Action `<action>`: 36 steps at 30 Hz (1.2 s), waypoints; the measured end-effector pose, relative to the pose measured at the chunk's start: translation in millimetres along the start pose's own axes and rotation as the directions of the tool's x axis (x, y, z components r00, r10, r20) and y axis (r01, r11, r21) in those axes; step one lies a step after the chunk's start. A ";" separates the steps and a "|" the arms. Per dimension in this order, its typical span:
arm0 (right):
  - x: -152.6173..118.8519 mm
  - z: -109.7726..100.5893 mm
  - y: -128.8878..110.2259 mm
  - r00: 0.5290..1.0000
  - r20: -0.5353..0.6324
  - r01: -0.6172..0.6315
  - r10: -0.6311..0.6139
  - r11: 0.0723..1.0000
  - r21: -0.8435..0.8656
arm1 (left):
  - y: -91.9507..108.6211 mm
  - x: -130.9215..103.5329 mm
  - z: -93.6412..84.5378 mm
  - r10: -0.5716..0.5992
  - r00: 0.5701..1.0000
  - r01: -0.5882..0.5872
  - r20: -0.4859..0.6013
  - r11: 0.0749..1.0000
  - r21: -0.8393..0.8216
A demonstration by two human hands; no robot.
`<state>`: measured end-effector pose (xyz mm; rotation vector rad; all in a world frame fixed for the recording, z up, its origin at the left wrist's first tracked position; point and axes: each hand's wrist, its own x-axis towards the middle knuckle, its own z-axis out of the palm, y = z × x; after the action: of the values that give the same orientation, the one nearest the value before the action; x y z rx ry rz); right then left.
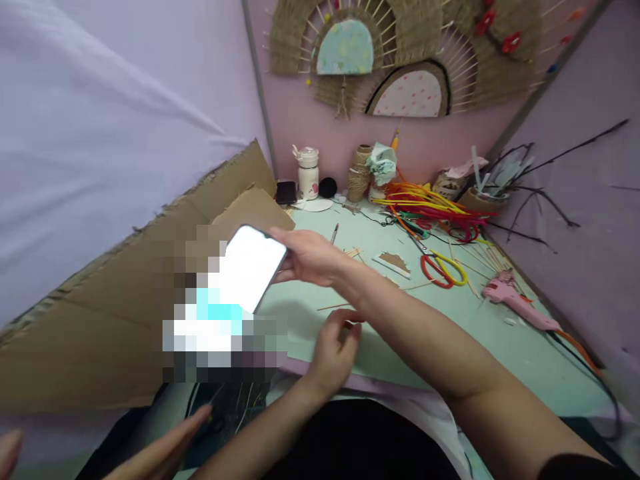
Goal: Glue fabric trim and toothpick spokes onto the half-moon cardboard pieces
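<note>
Holding the white-screened, rectangular phone (pixel 256 261), clamped by the right hand's (pixel 313 257) fingers, seemingly requires steadiness. The left hand's (pixel 331 353) are loosely curled, apart.

The pale green table (pixel 525 353) carries scissors (pixel 425 251), a pink glue gun (pixel 520 305) and a bottle (pixel 308 176).

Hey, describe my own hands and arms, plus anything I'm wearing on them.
Your left hand and right hand are bare, with no gloves, and I see no watch or bracelet. Both forearms are uncovered. A black sleeve ends on your right arm near the picture's bottom edge; no left sleeve shows.
</note>
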<state>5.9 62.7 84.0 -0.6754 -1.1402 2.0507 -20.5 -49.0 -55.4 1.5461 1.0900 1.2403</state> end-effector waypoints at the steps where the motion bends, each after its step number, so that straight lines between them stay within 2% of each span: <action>1: -6.4 -19.3 -7.4 0.998 -0.068 -0.006 0.006 1.000 0.003 | 1.1 6.0 -5.1 -0.113 0.994 0.113 0.008 0.983 -0.145; 2: -13.5 -38.3 -14.8 0.992 -0.124 -0.009 0.009 1.000 0.000 | 3.2 12.9 -11.7 -0.245 0.969 0.244 0.038 0.912 -0.331; 4: -29.3 -73.1 -27.9 0.978 -0.209 -0.019 0.011 0.999 -0.033 | 9.5 28.1 -28.2 -0.430 0.886 0.444 0.175 0.677 -0.587; 5: -37.5 -87.8 -32.6 0.970 -0.242 -0.025 0.012 0.998 -0.050 | 13.2 35.6 -36.8 -0.453 0.849 0.510 0.271 0.570 -0.644; 7: -52.2 -110.4 -37.2 0.955 -0.297 -0.056 0.024 0.993 -0.099 | 20.4 48.4 -51.0 -0.430 0.802 0.586 0.415 0.429 -0.688; 8: -58.3 -118.1 -37.1 0.948 -0.317 -0.072 0.031 0.990 -0.119 | 23.7 53.1 -55.5 -0.412 0.771 0.631 0.486 0.393 -0.669; 10: -66.7 -127.3 -33.6 0.938 -0.344 -0.094 0.039 0.985 -0.145 | 29.2 58.5 -58.2 -0.388 0.725 0.688 0.569 0.376 -0.620; 13: -71.3 -131.5 -24.2 0.929 -0.368 -0.092 0.032 0.985 -0.149 | 33.7 58.9 -51.4 -0.422 0.694 0.720 0.584 0.382 -0.580; 17: -74.1 -131.8 -10.2 0.921 -0.390 -0.058 0.003 0.990 -0.130 | 31.4 55.8 -42.2 -0.458 0.702 0.708 0.545 0.366 -0.604; 19: -80.5 -130.5 -1.1 0.913 -0.405 -0.012 -0.044 0.991 -0.136 | 27.7 55.8 -41.7 -0.447 0.727 0.679 0.521 0.357 -0.642; 21: -91.5 -127.0 11.2 0.894 -0.428 0.035 -0.129 0.975 -0.221 | 24.1 56.9 -42.7 -0.424 0.760 0.639 0.493 0.346 -0.687; 24: -112.7 -116.7 35.6 0.876 -0.395 0.045 -0.278 0.862 -0.505 | 21.1 59.5 -43.6 -0.397 0.814 0.561 0.424 0.347 -0.752; 28: -133.4 -99.3 69.6 0.845 -0.343 -0.017 -0.411 0.620 -0.784 | 20.9 60.9 -41.3 -0.382 0.849 0.502 0.365 0.365 -0.784; 30: -136.5 -92.6 82.7 0.827 -0.350 -0.068 -0.440 0.540 -0.839 | 20.2 60.3 -39.7 -0.372 0.851 0.499 0.370 0.357 -0.790; 33: -135.8 -88.0 95.8 0.793 -0.378 -0.121 -0.478 0.484 -0.867 | 17.9 59.5 -38.6 -0.348 0.865 0.481 0.360 0.375 -0.792; 36: -134.9 -89.4 105.2 0.757 -0.384 -0.117 -0.528 0.469 -0.875 | 15.9 62.6 -39.4 -0.341 0.889 0.444 0.306 0.480 -0.757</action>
<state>121.4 -35.0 -35.7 -1.4651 -1.6912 0.7103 -49.5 10.9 -19.2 0.5722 0.5720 1.0613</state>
